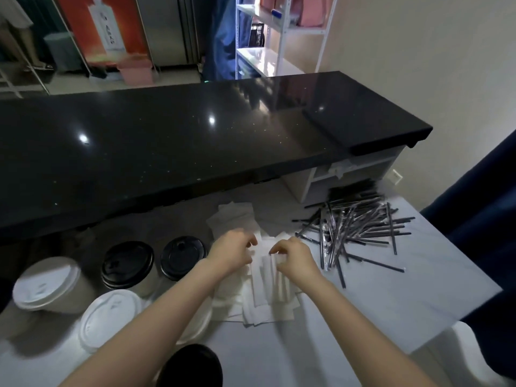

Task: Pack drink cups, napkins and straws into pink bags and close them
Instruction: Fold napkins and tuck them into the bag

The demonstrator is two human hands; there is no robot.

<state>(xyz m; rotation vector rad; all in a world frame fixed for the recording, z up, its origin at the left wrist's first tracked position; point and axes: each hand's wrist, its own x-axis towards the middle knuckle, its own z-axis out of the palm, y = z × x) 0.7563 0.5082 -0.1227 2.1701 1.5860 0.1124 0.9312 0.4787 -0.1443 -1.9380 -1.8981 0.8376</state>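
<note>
- Cups [127, 263] with white and black lids stand left of the left hand [233, 251], close beside its forearm.
- Left hand rests on the napkin pile with its fingers curled. Whether it actually pinches a sheet cannot be told.
- Napkins [268, 303], a loose white stack, lie under and between both hands on the table [405, 289].
- Right hand [296, 261] pinches the top napkins' edge between thumb and fingertips.
- Straws [354, 230], black and wrapped, sprawl just right of the right hand.
- Risk: thin sheets cling together, so several may lift at once, or the loose stack may slide and scatter toward the cups.
</note>
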